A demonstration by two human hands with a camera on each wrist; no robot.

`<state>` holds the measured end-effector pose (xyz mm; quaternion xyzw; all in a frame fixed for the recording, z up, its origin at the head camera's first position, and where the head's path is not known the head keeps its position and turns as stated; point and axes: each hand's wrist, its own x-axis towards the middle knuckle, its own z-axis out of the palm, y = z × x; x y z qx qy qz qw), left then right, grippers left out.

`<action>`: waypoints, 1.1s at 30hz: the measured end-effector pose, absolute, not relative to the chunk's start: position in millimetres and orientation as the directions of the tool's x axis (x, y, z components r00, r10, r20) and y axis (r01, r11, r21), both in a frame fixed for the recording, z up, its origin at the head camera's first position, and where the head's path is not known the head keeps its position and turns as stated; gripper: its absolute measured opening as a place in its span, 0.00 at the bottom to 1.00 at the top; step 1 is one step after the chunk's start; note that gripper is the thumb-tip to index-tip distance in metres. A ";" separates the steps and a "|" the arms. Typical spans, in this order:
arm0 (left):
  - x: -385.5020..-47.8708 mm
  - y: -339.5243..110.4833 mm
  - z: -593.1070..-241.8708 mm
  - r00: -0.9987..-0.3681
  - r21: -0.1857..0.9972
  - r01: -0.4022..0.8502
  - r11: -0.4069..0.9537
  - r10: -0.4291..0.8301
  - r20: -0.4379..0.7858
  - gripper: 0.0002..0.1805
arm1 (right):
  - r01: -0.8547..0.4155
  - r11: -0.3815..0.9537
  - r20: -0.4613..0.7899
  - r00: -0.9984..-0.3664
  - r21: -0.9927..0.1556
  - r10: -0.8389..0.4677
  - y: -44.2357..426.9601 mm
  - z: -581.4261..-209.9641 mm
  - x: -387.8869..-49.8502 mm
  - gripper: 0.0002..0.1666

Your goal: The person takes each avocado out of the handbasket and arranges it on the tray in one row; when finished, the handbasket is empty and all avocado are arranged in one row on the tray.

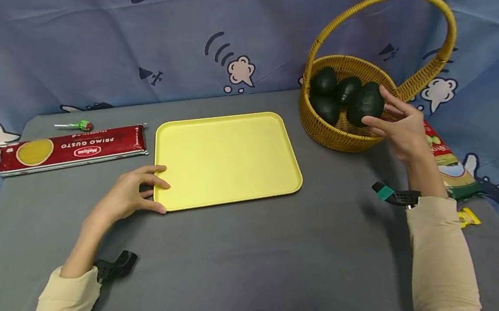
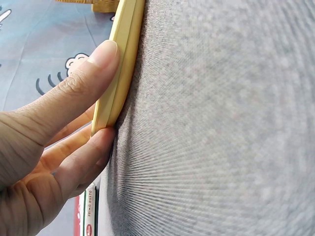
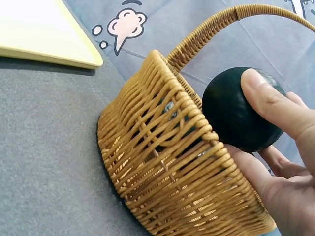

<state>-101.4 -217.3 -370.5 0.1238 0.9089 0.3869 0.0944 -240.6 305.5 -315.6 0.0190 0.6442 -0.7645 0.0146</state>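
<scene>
Avocado (image 1: 367,106) gripped in right hand (image 1: 404,128), left hand (image 1: 127,193) pinching tray (image 1: 228,162), I judge it early: three others (image 1: 324,109) remain in two-o'clock basket (image 1: 339,140).

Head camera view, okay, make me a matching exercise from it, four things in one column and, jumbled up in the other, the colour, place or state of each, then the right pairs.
Things:
1. tray
2. basket
3. lollipop
4. packet

Descriptions:
A. green and red, with a white stick
B. has dark green avocados inside
C. red, with a yellow oval
D. yellow, held at one corner by the left hand

Pairs: 1-D, 2-B, 3-A, 4-C
</scene>
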 end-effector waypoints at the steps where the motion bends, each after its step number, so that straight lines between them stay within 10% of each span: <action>1: -99.9 -218.7 -370.8 -0.953 0.717 0.153 0.680 0.293 -0.075 0.26 | 0.046 -0.175 -0.046 -0.999 -0.984 -0.006 302.8 -315.3 -241.8 0.44; 20: -98.6 -221.9 -370.5 -0.957 0.700 0.149 0.698 0.280 -0.076 0.25 | -0.006 -0.339 0.070 -0.982 -0.941 -0.178 267.1 -307.7 -220.0 0.41; 33: -99.1 -217.6 -369.5 -0.954 0.716 0.135 0.685 0.284 -0.092 0.25 | -0.194 -0.217 0.249 -0.933 -0.957 -0.261 230.4 -336.9 -207.9 0.41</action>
